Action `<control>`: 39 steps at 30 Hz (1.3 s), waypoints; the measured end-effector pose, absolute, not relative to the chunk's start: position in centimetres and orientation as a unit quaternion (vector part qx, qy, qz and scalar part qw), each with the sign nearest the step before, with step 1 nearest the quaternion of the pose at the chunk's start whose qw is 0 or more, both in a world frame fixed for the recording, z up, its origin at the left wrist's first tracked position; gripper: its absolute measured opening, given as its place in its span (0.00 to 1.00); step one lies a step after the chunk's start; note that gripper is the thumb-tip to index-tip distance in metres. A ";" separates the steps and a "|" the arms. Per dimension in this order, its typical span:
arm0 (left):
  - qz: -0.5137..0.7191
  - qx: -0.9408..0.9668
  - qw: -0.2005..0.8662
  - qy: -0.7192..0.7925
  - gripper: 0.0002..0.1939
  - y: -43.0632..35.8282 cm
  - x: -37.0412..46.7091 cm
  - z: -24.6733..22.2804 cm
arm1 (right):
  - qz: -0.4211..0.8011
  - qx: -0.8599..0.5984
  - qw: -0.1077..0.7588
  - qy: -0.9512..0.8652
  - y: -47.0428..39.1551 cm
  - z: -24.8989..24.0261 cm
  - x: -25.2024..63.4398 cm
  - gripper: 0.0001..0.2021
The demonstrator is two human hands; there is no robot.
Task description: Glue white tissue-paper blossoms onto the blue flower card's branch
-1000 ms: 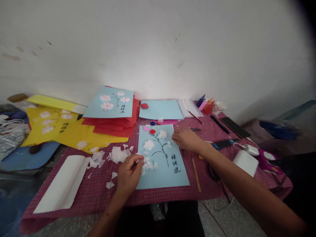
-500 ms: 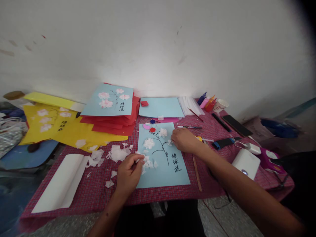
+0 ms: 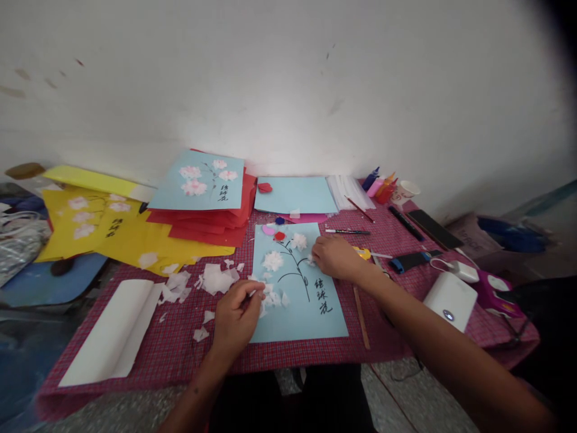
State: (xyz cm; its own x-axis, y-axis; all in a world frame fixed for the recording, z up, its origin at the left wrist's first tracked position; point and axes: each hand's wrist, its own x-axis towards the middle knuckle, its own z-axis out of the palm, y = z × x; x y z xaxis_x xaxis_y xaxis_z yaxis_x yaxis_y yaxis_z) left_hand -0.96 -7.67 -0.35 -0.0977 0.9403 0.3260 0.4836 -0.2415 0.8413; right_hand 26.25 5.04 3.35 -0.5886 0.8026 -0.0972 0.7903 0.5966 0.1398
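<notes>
basically, the light-blue sheet (image 3: 288, 325) lies flat at lower middle of the frame, bottom edge toward the wearer, probably so that both hands reach it easily and the black lettering (image 3: 321, 294) reads upright. the right hand (image 3: 336, 257) bends over its right edge, fingertips down at a small white tuft (image 3: 311, 260) beside the drawn branch (image 3: 305, 281); whether they grip it is hidden, so i cannot tell. the left hand (image 3: 238, 313) curls at the left edge, thumb and forefinger close together by loose white petals (image 3: 272, 296); anything pinched there is too small to tell. torn white scraps (image 3: 216, 279) lie just left of that hand, presumably for a short reach.

at upper left, a blue picture with pink flowers (image 3: 180, 195) tops the red paper stack (image 3: 202, 219), beside yellow paper (image 3: 148, 240). bottles (image 3: 385, 191) and a paper cup (image 3: 406, 191) stand at upper right. the right forearm (image 3: 415, 328) slants across the lower right, with the yellow-handled tool (image 3: 362, 253) just beyond it and the wooden stick (image 3: 361, 319) just below.
</notes>
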 end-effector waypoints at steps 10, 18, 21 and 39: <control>0.474 0.515 0.405 0.589 0.10 -7.5 -0.9 -0.3 | 0.008 0.469 0.035 0.882 4.6 4.7 26.9 0.11; 0.527 0.272 0.699 0.399 0.23 -6.7 -0.6 0.3 | -0.056 0.467 -0.186 0.863 1.0 6.7 25.8 0.10; 0.511 0.256 0.732 0.371 0.26 -6.7 -0.7 0.4 | -0.110 0.401 -0.239 0.877 -1.4 6.2 22.8 0.08; 0.514 0.224 0.765 0.316 0.19 -7.1 -0.4 -0.6 | -0.177 0.360 -0.287 0.870 -4.5 2.3 17.2 0.07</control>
State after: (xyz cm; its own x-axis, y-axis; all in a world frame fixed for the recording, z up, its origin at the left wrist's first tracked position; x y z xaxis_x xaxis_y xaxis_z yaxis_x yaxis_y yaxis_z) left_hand -0.39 -7.14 -0.59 0.2710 0.9286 -0.2535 -0.6459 0.3707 0.6674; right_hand 17.17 -4.51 2.26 -0.5763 0.7278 0.3718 0.5253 0.6784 -0.5136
